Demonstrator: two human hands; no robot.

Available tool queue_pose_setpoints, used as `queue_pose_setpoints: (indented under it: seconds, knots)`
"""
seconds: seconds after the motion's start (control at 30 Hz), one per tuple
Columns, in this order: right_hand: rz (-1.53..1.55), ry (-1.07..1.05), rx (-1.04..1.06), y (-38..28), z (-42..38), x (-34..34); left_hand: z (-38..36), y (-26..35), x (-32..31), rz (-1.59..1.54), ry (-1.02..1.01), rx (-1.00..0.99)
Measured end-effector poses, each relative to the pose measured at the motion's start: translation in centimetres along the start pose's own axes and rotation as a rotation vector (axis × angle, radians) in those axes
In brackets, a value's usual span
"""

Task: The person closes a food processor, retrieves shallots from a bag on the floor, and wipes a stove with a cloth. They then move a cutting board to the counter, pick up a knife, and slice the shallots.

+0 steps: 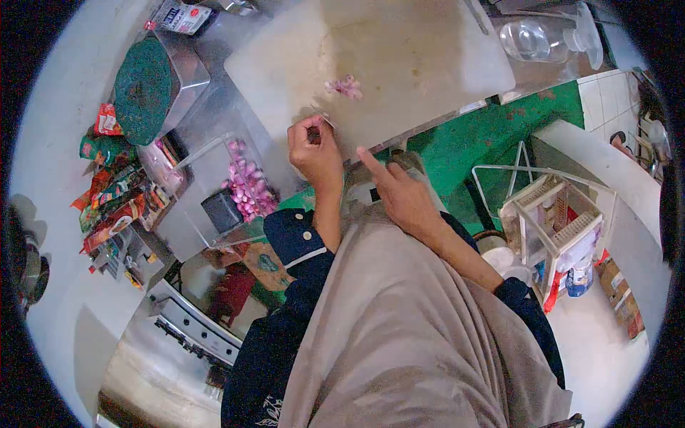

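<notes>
**Shallot peeling at the edge of the cutting board**

A loose beige cloth (414, 335) draped over the person's front fills the bottom of the view, with dark blue sleeves (292, 239) pushed back from both forearms. Beyond it, the left hand (314, 150) is raised at the near edge of the white cutting board (399, 64), fingers curled shut around a small dark-centred piece, probably a shallot, though it is too small to be sure. The wrist is bent, knuckles towards the camera, thumb and fingertips pinched together over the piece. The right hand (403, 192) rests lower and nearer the body, palm down, index finger stretched out towards the board's edge and the others loosely folded; it holds nothing that can be seen.

A few peeled pink pieces (344, 87) lie together near the middle of the board, well apart from both hands. To the left, on the steel surface (214, 114), a clear container (246, 182) holds a heap of pink shallots.

The risk, as it looks from here: the pinched piece is small and held right over the board's edge, so a slip of the fingertips could send it off the surface and down to the floor. The hanging cloth is also close to the right hand and could snag or brush the board.
</notes>
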State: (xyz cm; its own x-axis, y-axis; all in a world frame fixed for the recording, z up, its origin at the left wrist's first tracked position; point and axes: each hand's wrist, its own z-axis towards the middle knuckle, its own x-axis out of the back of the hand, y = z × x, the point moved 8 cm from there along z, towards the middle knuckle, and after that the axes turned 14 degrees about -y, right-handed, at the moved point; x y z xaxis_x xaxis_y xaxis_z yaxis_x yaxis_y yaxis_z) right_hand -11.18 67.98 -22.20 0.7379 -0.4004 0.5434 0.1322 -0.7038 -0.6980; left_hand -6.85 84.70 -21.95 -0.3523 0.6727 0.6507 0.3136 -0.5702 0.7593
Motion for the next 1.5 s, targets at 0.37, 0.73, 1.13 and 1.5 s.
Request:
queue_pose_setpoints:
  seconds: [0.37, 0.73, 1.13, 1.5]
  knots:
    - [-0.071, 0.009, -0.016, -0.5, 2.1, 0.1, 0.1, -0.1, -0.1, 0.016, -0.017, -0.007]
    - [0.068, 0.019, -0.004, 0.3, -0.1, 0.3, 0.1, -0.3, -0.1, -0.011, -0.024, 0.004]
    - [-0.075, -0.011, -0.015, -0.2, 2.3, -0.2, 0.1, -0.2, 0.0, -0.004, -0.044, 0.022]
    - [0.036, 0.033, 0.028, 0.0, -0.1, 0.2, 0.0, -0.3, 0.0, 0.019, -0.023, -0.01]
